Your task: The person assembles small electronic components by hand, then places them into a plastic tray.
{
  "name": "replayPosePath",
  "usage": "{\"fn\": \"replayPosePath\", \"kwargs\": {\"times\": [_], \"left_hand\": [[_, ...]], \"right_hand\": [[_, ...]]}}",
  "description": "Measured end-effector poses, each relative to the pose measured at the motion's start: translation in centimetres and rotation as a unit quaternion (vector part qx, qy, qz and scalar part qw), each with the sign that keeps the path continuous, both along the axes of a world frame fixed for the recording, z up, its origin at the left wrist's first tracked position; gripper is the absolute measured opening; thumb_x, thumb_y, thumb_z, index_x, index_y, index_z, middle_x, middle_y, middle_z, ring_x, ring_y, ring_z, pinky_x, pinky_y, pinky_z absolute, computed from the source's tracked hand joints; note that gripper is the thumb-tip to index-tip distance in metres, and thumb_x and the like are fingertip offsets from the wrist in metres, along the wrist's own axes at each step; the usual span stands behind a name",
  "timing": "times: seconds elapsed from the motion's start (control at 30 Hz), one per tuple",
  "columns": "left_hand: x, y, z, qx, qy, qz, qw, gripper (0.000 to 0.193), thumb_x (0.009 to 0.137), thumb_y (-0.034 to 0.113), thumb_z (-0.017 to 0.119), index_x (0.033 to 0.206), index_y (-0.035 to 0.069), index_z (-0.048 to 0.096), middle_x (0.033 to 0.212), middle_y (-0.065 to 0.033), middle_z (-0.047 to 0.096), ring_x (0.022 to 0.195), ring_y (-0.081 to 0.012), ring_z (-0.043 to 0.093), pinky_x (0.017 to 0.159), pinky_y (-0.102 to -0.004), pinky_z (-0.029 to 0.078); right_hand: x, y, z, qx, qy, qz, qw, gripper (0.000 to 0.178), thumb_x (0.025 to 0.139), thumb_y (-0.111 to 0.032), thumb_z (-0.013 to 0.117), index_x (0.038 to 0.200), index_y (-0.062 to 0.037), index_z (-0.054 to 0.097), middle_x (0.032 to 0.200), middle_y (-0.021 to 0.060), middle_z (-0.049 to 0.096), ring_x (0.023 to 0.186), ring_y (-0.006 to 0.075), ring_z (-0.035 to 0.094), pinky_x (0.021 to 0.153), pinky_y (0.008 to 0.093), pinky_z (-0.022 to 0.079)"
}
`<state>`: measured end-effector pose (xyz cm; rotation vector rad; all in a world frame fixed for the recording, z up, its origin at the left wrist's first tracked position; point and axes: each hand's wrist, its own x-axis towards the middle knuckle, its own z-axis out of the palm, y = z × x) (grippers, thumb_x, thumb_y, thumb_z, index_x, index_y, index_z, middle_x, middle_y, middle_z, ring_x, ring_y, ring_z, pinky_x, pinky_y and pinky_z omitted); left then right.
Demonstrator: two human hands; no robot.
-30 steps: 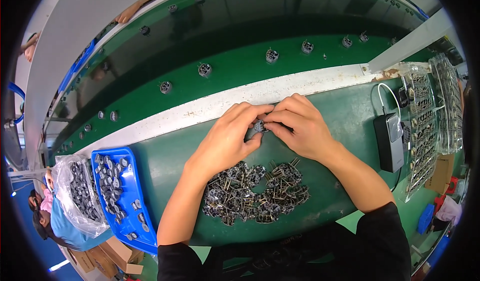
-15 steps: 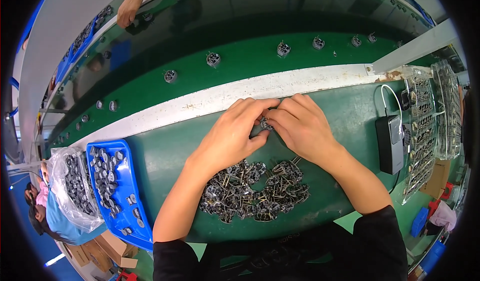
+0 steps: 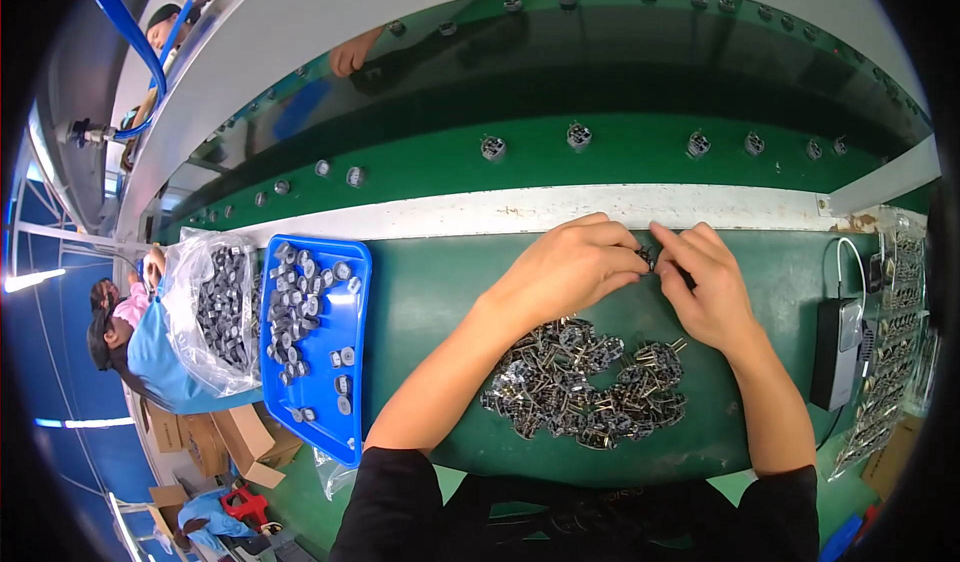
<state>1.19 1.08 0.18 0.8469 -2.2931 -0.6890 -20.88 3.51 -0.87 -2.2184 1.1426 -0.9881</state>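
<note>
My left hand is closed in a pinch on a small dark round electronic part, mostly covered by the fingertips. Just to its right is my right hand, its index finger and thumb apart and close to the part. Both hands are above the green work surface. Nearer to me, between my forearms, lies a loose heap of small circuit parts with metal pins.
A blue tray of grey round housings stands left, beside a clear bag of more. Beyond a white rail, round parts sit spaced along a green belt. A black-and-grey box with a cable stands right. Other people are at left.
My view has turned left, so the bench appears shifted right. The right hand's thumb and index finger have spread apart from the part, while the left hand keeps its pinch.
</note>
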Motion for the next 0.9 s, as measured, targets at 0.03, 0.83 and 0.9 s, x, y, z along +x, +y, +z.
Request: {"fn": "replayPosePath", "kwargs": {"times": [0.03, 0.83, 0.9], "left_hand": [[-0.1, -0.2, 0.0, -0.014, 0.006, -0.006, 1.000, 0.016, 0.077, 0.008, 0.078, 0.093, 0.009, 0.076, 0.097, -0.0051, 0.070, 0.090, -0.0267, 0.065, 0.080, -0.0378, 0.054], [16.9, -7.4, -0.5, -0.127, -0.163, 0.580, 0.788, 0.030, 0.086, 0.024, 0.071, 0.113, 0.011, 0.072, 0.107, -0.0143, 0.072, 0.099, -0.0354, 0.065, 0.089, -0.0420, 0.051], [17.8, -6.6, -0.7, -0.133, -0.212, 0.587, 0.770, 0.035, 0.086, 0.020, 0.068, 0.119, 0.011, 0.070, 0.115, -0.0134, 0.070, 0.106, -0.0380, 0.062, 0.095, -0.0425, 0.048]], "right_hand": [[-0.1, 0.1, -0.2, 0.015, -0.015, -0.014, 1.000, 0.042, 0.080, 0.003, 0.065, 0.122, 0.0036, 0.064, 0.080, 0.0097, 0.062, 0.077, 0.0277, 0.056, 0.073, 0.0366, 0.047], [0.8, 0.5, -0.1, 0.126, -0.113, 0.187, 0.968, 0.015, 0.073, -0.002, 0.080, 0.085, -0.0094, 0.074, 0.083, 0.0012, 0.065, 0.077, 0.0184, 0.061, 0.070, 0.0328, 0.046], [0.9, 0.5, -0.1, 0.145, -0.160, 0.167, 0.962, 0.016, 0.072, 0.003, 0.077, 0.086, -0.0051, 0.072, 0.083, 0.0055, 0.065, 0.073, 0.0199, 0.062, 0.062, 0.0322, 0.048]]}}
